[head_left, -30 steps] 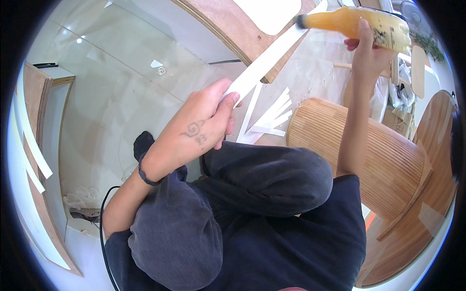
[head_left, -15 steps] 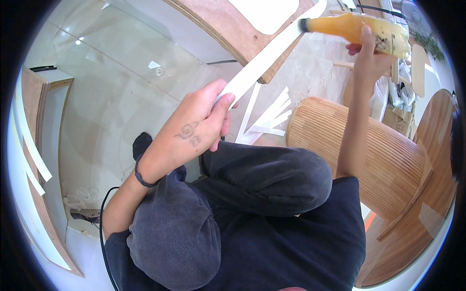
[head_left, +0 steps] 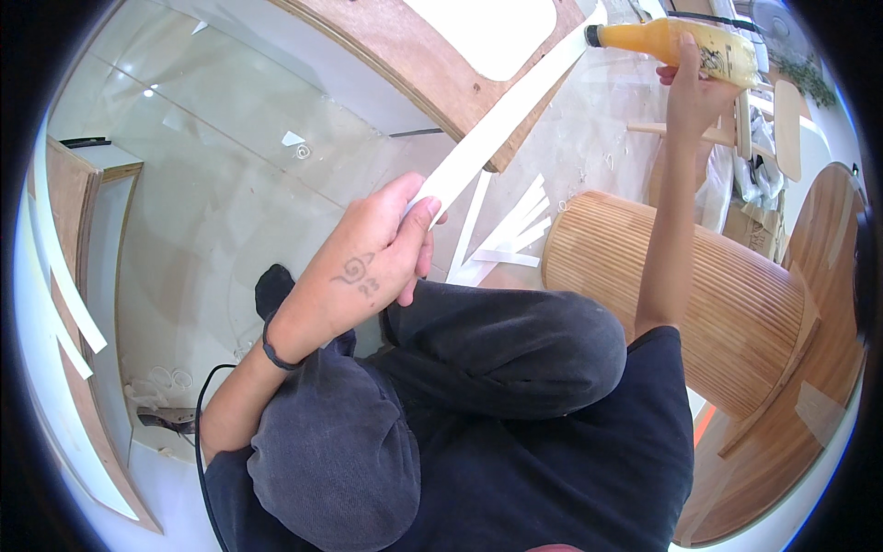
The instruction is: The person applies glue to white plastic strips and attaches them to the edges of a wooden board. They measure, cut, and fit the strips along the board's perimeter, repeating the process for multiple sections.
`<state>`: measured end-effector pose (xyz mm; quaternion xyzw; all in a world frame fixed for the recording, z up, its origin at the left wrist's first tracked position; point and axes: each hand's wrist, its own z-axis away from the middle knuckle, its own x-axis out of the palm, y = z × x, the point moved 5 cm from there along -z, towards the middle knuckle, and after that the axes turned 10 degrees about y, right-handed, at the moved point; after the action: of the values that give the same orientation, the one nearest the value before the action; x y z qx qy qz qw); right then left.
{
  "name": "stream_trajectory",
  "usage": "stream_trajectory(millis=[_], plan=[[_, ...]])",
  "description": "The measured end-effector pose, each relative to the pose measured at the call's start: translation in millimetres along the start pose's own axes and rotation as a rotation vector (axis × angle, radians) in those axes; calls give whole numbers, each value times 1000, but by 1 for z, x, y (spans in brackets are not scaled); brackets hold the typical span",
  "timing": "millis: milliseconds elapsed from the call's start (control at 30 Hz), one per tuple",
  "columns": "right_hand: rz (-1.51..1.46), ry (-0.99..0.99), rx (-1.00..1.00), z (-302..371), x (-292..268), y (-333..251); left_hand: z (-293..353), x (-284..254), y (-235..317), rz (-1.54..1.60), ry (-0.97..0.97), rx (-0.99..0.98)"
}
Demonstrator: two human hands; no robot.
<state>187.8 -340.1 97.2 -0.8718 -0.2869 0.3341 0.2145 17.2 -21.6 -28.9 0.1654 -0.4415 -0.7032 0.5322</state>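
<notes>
- Two hands up, both busy.
- Left hand: arm bent, fingers pinched on lower end of white strip, which runs up across the plywood panel.
- Right hand: arm stretched up, grip wrapped round orange bottle, nozzle touching strip's top end, beside panel.
- Bottle's far end blurred; palm hidden.

The strip was plain white, and the loose strips on the floor were the same white. The bottle was orange-yellow with a dark cap, and the ribbed drum showed light tan wood with fine parallel ridges. The trousers were dark grey, the wristband black, and the curved panel brown with a white centre.
</notes>
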Motion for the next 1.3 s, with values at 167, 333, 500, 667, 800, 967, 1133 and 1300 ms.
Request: stream_trajectory(millis=[167,333,500,667,800,967,1133,1300], plan=[[5,-29,5,-6,10,-8,1,1,1,0,2,1],[17,-121,-28,3,15,-24,1,0,1,0,2,-2],[63,-44,-13,10,15,-35,1,0,0,25,-2,-16],[-29,-220,-4,19,13,-48,0,1,-2,35,-4,-27],[37,-73,-49,15,9,-39,1,3,-4,65,-5,-16],[66,-49,-21,14,7,-33,1,3,-5,43,-4,4],[61,-100,76,39,1,-60,-1,2,-5,43,-7,-3],[-64,-78,66,46,-10,-61,-1,1,-5,35,-5,-9]])
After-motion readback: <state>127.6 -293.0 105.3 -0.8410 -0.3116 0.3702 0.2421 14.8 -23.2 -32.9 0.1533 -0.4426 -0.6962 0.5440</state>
